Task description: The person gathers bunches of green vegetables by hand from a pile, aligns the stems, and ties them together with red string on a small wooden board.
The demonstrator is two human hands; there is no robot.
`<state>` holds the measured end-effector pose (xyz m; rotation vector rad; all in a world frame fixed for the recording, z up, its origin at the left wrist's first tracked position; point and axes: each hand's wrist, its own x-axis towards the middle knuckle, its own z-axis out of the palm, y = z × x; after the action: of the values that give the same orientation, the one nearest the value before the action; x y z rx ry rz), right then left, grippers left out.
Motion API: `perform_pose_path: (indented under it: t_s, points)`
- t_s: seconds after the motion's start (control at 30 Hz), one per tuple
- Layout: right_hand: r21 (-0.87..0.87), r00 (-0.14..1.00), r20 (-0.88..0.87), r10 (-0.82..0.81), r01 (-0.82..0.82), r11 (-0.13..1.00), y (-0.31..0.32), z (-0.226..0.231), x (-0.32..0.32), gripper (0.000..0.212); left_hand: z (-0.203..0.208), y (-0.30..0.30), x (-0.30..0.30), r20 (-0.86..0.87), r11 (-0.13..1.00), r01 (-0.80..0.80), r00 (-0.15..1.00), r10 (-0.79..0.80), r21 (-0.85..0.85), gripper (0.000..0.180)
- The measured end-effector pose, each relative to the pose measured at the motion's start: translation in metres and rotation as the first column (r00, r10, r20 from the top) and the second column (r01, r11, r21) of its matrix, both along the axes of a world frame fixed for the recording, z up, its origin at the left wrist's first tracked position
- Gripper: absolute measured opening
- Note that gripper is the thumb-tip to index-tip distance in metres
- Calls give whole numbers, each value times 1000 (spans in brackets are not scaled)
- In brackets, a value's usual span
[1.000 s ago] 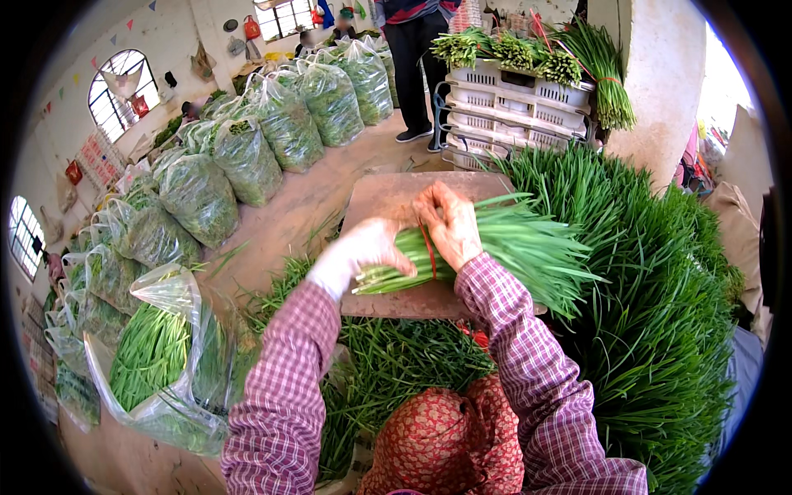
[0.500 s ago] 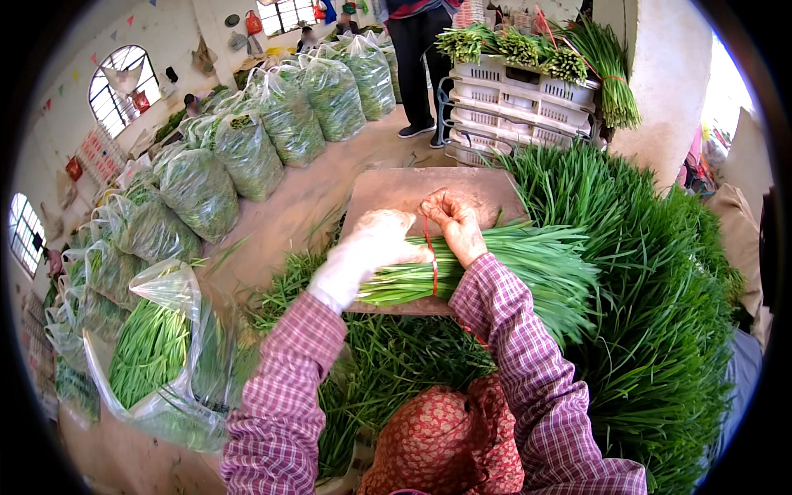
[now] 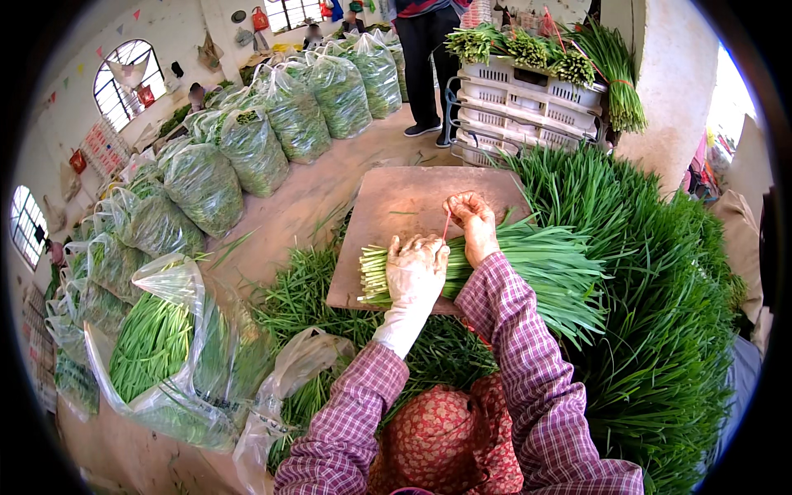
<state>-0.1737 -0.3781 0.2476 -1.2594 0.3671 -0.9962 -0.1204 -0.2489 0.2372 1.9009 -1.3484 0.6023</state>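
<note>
A bundle of long green garlic chives point(image 3: 536, 264) lies across a brown board point(image 3: 396, 194), pale cut ends to the left and leaves to the right. My left hand point(image 3: 417, 266), in a pale glove or sleeve with bare fingertips, is pressed over the bundle near its cut ends, fingers bent round it. Just above the bundle, my right hand point(image 3: 472, 229) pinches a thin red tie point(image 3: 446, 224) and holds it taut upward. The lower part of this tie is hidden behind my left hand.
Loose chives point(image 3: 660, 313) are heaped along the right. An opened plastic bag point(image 3: 153, 346) of chives stands at left, with a row of filled bags point(image 3: 202, 186) behind. White crates point(image 3: 528, 107) topped with tied bundles stand at the back, beside a standing person point(image 3: 421, 66).
My left hand has moved right and nearer, onto the top of the bundle beside the tie. My right hand still holds the tie, slightly farther right. A clear bag shows beside my left forearm.
</note>
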Motion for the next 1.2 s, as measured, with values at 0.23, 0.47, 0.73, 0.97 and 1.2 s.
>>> perform_pose_path:
  t_s: [0.23,0.47,0.73,0.97,1.2]
  points:
    - [-553,784,-505,-363,29,832,14,30,-17,25,-11,0,7,14,998,-35,999,36,-44,17]
    - [-718,633,-546,-549,-16,695,28,17,-21,20,-1,-7,3,2,989,-68,998,68,131,19]
    - [14,903,-428,-18,27,1000,46,26,-9,19,21,75,29,-123,981,-129,986,111,-147,37]
    - [39,985,-94,146,-143,989,44,69,-42,21,-5,184,51,-887,874,-162,12,-461,-457,38]
    - [-20,836,324,442,-461,887,88,128,-34,21,3,118,1,-432,324,347,-868,-244,-880,111]
